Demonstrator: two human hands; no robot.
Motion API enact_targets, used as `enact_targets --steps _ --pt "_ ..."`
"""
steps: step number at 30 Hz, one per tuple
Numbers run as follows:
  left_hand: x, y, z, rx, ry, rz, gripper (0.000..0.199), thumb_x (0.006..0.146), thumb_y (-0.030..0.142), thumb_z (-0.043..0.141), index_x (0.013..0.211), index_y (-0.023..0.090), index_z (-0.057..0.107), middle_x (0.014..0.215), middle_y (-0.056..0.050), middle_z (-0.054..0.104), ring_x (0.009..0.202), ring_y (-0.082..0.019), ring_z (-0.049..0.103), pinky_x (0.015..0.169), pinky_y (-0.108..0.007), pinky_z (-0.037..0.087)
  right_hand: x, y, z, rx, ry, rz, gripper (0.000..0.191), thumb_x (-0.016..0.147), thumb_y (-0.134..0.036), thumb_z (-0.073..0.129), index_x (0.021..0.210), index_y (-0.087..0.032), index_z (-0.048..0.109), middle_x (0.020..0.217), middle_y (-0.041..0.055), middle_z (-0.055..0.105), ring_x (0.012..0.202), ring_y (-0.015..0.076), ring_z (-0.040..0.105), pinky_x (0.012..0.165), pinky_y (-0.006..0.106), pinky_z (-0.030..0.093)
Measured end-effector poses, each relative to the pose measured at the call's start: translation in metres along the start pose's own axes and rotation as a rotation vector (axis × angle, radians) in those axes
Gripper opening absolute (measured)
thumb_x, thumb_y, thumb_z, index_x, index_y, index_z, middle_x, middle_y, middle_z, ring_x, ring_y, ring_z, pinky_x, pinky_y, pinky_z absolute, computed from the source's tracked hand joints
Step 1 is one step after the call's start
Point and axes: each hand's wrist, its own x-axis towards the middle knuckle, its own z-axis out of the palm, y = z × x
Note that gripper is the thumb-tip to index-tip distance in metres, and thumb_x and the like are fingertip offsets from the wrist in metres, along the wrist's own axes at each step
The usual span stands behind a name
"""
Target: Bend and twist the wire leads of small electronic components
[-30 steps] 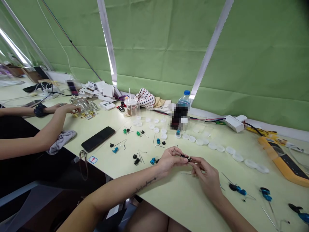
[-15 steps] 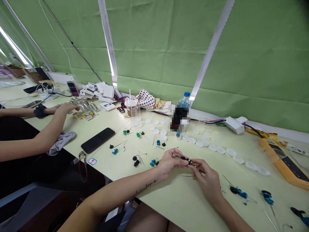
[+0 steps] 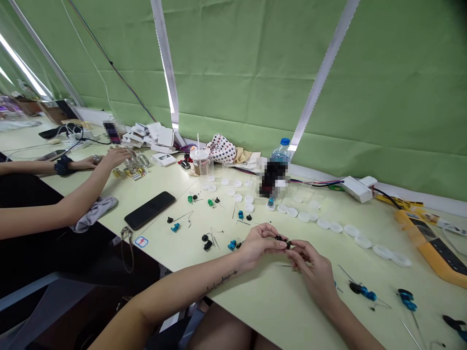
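Observation:
My left hand [image 3: 257, 246] pinches a small black part [image 3: 280, 238] between thumb and fingers, above the near side of the table. At its right end the fingertips of my right hand [image 3: 312, 265] close on the same part; its details are too small to make out. A thin metal wire [image 3: 282, 266] lies below my hands. Left of my left hand sit a blue metal fitting [image 3: 232, 245] and a black fitting [image 3: 207, 245]. To the right of my right wrist rests another blue fitting [image 3: 368, 293] beside a black disc [image 3: 355, 288] and thin wires.
White round caps [image 3: 350, 230] run in rows across the table. A black phone [image 3: 150, 210] lies left, an orange power strip [image 3: 430, 248] right. Behind stand a bottle [image 3: 280, 154] and drink cup [image 3: 200, 163]. A co-worker's hand [image 3: 116, 156] is over small glass bottles [image 3: 140, 160].
My hands stay almost in place on the black part, with the fingers shifting slightly. The co-worker's hand has moved a little to the right. The whole view has shifted slightly.

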Motion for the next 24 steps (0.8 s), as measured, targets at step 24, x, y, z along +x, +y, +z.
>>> enact_targets --steps 24 --pt "0.0017 -0.0026 -0.0032 0.008 -0.005 -0.007 0.04 0.053 0.019 0.083 0.08 0.013 0.054 0.088 -0.008 0.068 0.072 -0.015 0.066 0.074 -0.032 0.052 0.0003 0.0016 0.0003 -0.028 -0.021 -0.007 0.029 0.086 -0.048 0.048 0.093 -0.021 0.055 0.065 0.0011 0.06 0.052 0.0138 0.054 0.051 0.025 0.048"
